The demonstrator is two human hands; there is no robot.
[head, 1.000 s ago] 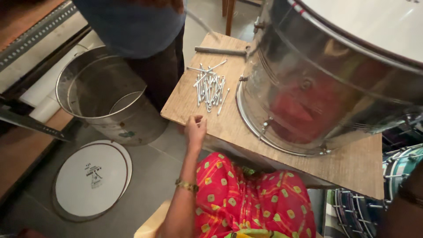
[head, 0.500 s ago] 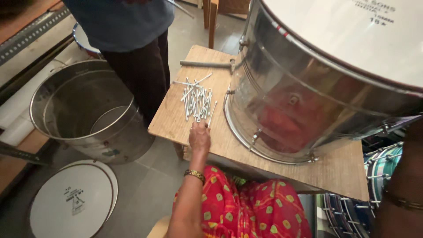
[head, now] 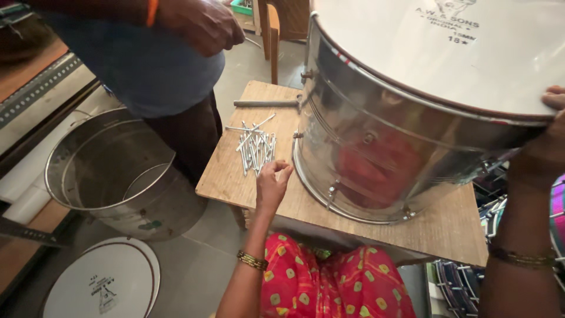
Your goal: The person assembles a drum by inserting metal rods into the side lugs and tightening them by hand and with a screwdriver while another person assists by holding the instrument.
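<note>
A big steel drum point(head: 382, 153) with a white head point(head: 447, 53) stands tilted on a wooden board point(head: 235, 182). Left of it on the board lies a pile of several thin metal rods point(head: 256, 147). My left hand point(head: 272, 185) reaches up to the near end of that pile with its fingertips pinched together; whether a rod is between them I cannot tell. My right hand point(head: 550, 138) grips the drum's rim at the right edge of the view.
A grey metal bar point(head: 265, 103) lies at the board's far side. Another person in a blue shirt point(head: 135, 65) stands at top left, one hand point(head: 203, 23) hanging. An empty steel shell point(head: 118, 171) and a white drumhead point(head: 100, 285) sit on the floor.
My left hand has slid forward along the board to the near end of the rod pile. My right hand on the drum's rim has come into view.
</note>
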